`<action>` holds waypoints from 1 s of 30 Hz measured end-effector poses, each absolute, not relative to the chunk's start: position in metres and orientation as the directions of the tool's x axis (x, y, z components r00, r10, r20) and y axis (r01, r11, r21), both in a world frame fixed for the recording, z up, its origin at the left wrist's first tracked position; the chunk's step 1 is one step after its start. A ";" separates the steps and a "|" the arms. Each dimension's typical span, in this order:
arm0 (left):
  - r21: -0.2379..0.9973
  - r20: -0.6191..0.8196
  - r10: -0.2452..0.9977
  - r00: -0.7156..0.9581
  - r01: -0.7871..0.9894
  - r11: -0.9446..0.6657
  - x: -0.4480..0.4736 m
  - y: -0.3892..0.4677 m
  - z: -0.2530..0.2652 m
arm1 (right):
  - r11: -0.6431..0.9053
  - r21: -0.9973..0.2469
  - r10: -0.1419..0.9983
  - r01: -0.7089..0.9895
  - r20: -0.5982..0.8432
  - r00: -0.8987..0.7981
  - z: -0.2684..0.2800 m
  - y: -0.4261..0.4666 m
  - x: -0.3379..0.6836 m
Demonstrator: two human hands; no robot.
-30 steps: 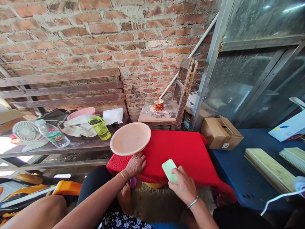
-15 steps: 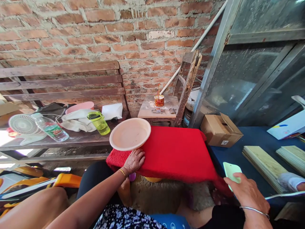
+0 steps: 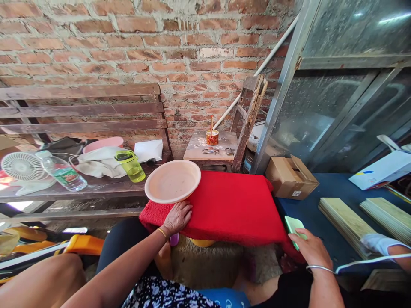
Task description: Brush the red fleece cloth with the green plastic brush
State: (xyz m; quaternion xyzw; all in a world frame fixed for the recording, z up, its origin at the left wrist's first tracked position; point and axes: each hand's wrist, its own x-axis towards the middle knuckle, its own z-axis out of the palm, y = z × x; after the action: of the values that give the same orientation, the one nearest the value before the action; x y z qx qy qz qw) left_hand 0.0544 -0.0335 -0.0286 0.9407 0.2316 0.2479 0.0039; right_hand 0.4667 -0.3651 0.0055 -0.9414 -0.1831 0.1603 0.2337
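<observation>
My left hand (image 3: 177,217) lies palm down on the front left part of a red cloth (image 3: 234,205) draped over a low table. Its fingers are stretched out flat, close to the near rim of a pale pink basin (image 3: 172,182). Whether they touch that rim I cannot tell. The basin stands on the cloth's left end with small dark specks inside. At the right, my right hand (image 3: 313,247) is closed around a phone in a light green case (image 3: 293,227), low beside the cloth's right corner and the dark blue surface.
On the left, a wooden bench (image 3: 105,193) holds a fan (image 3: 24,167), a water bottle (image 3: 66,173) and a green bottle (image 3: 131,167). Behind is a chair (image 3: 199,149) bearing a red tin with sticks. A cardboard box (image 3: 289,177), wooden slats (image 3: 343,222) and another person's gloved hand (image 3: 374,243) are rightward.
My right hand has moved left and slightly lower with the phone. The other person's gloved hand has shifted left in view. My left hand stays on the cloth as the view shifts slightly.
</observation>
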 end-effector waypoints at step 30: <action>0.122 0.466 0.444 0.765 0.441 -0.889 0.053 -0.036 -0.030 | -0.853 -0.165 0.491 0.496 0.069 0.868 0.023 -0.303 0.430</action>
State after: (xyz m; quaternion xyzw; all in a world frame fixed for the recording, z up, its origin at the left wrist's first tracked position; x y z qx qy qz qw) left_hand 0.0532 -0.0356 -0.0304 0.9395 0.2356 0.2487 0.0025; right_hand 0.4299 -0.3027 0.0228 -0.9624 -0.2564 -0.0124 0.0888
